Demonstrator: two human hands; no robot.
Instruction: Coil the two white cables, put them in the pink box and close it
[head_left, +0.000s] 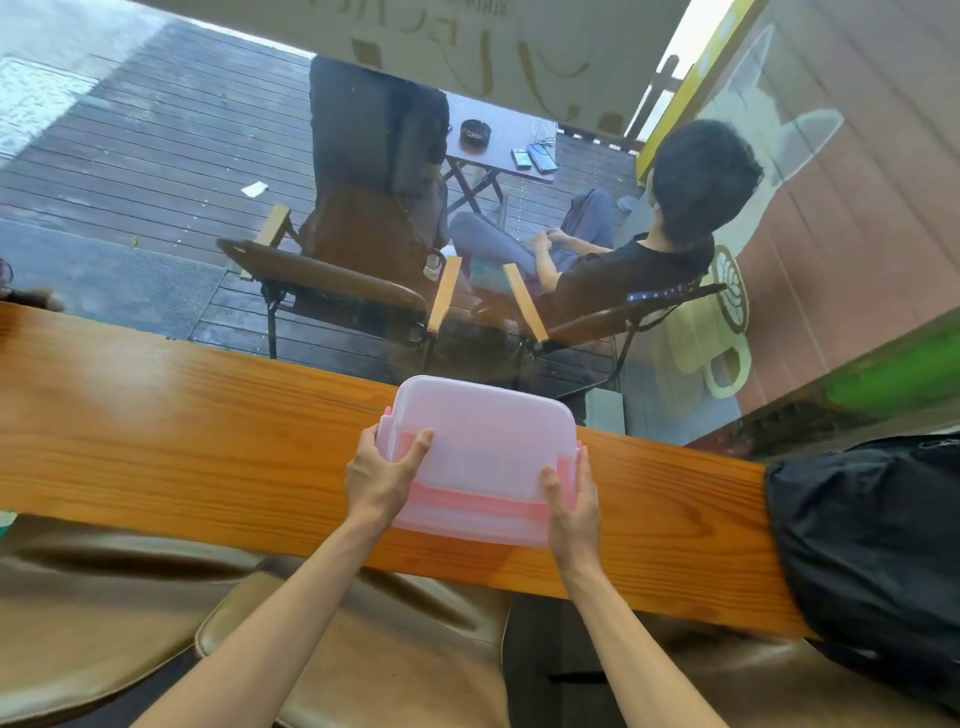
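Item: pink box (483, 447), lid on, resting on the wooden tabletop (182, 431) near its front edge, held at both ends. My left hand (382, 475) grips the left end, thumb laid across the lid. My right hand (571, 501) grips the right end, thumb on the lid's near corner. I see no cables; the lid is cloudy.

Surroundings: black bag (872, 551) on the tabletop's right end, well apart from the box. Brown seat cushions (363, 644) below. Window glass behind; beyond it two folding chairs (332, 280), a seated person (644, 244), a small table (504, 150).
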